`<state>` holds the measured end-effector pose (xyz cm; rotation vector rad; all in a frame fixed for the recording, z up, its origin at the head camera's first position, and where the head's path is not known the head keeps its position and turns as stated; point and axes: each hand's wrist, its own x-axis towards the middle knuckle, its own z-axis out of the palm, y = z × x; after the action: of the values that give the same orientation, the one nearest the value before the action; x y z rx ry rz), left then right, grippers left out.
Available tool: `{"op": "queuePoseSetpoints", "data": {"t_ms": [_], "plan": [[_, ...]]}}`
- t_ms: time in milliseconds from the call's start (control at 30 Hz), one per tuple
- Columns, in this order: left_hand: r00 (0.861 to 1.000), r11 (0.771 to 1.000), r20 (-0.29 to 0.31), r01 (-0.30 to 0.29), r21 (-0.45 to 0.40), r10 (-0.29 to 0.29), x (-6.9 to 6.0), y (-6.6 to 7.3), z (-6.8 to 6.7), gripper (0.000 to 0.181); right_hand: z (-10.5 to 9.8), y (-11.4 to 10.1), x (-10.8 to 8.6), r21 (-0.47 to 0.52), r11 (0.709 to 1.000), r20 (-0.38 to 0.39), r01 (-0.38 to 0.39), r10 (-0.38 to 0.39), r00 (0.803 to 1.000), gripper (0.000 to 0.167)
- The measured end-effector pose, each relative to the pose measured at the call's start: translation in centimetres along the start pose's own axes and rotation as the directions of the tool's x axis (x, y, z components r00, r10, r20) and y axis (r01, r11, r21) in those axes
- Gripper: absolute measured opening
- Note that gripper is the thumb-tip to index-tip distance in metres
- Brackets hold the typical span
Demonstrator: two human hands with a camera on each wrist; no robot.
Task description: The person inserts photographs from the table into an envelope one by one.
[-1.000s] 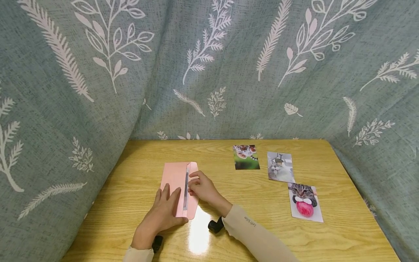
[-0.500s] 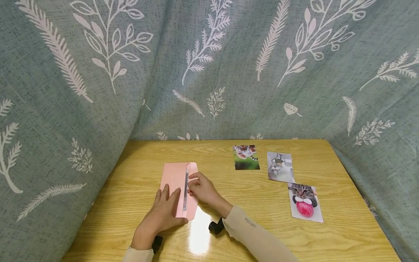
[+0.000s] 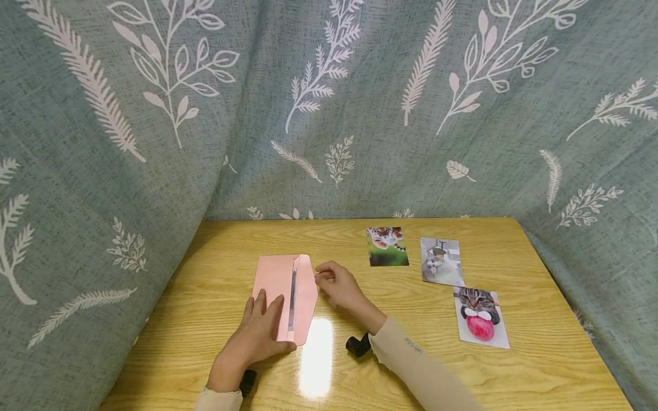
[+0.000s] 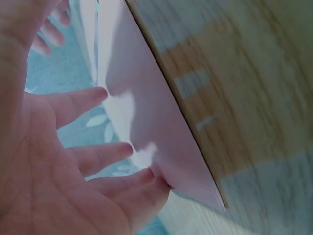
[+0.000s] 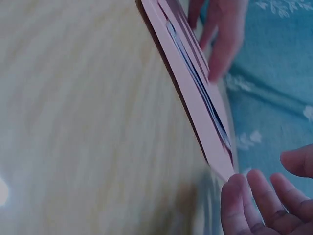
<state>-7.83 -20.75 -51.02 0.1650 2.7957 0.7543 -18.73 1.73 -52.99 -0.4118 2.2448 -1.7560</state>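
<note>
The right grip [image 3: 343,288] has moved off the insert [image 3: 292,302] to the edge of the flap [image 3: 307,297], its fingers loosely bent, thumb apart; I cannot tell whether it touches. This suggests the insert is seated, with the flap not yet folded over. The left grip [image 3: 256,337], fingers spread, rests on the envelope [image 3: 272,274], nearer the left edge of the desk [image 3: 195,314] than the right. Counted: two grips, one envelope, one insert, three photos [image 3: 441,261] toward the far right corner.
</note>
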Motion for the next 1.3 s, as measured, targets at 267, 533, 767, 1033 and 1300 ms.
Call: {"op": "queuePoseSetpoints", "data": {"t_ms": [267,533,767,1033,1300], "plan": [[1.000,1.000,0.008,0.013,-0.020,-0.013,0.0,0.0,0.1,0.108,-5.1,-0.2,0.3,-0.105,0.994,-0.085,0.000,-0.009,0.996,0.029],[1.000,0.999,0.018,0.022,-0.026,-0.021,0.0,-0.1,0.1,0.108,-9.3,0.0,0.7,-0.163,0.986,-0.133,0.023,-0.045,0.990,0.033],[1.000,1.000,0.014,0.015,-0.019,-0.015,0.1,-0.1,0.1,0.109,-12.7,0.6,1.3,-0.264,0.964,-0.184,-0.017,-0.033,0.982,0.035],[1.000,1.000,0.014,0.018,-0.006,-0.018,0.2,0.0,0.2,0.109,-16.4,1.7,2.3,-0.332,0.940,-0.255,-0.076,-0.012,0.967,0.037],[1.000,1.000,0.017,0.017,-0.005,-0.017,0.2,-0.1,0.1,0.108,-18.3,2.8,3.7,-0.370,0.923,-0.277,-0.102,-0.004,0.961,0.039]]}}
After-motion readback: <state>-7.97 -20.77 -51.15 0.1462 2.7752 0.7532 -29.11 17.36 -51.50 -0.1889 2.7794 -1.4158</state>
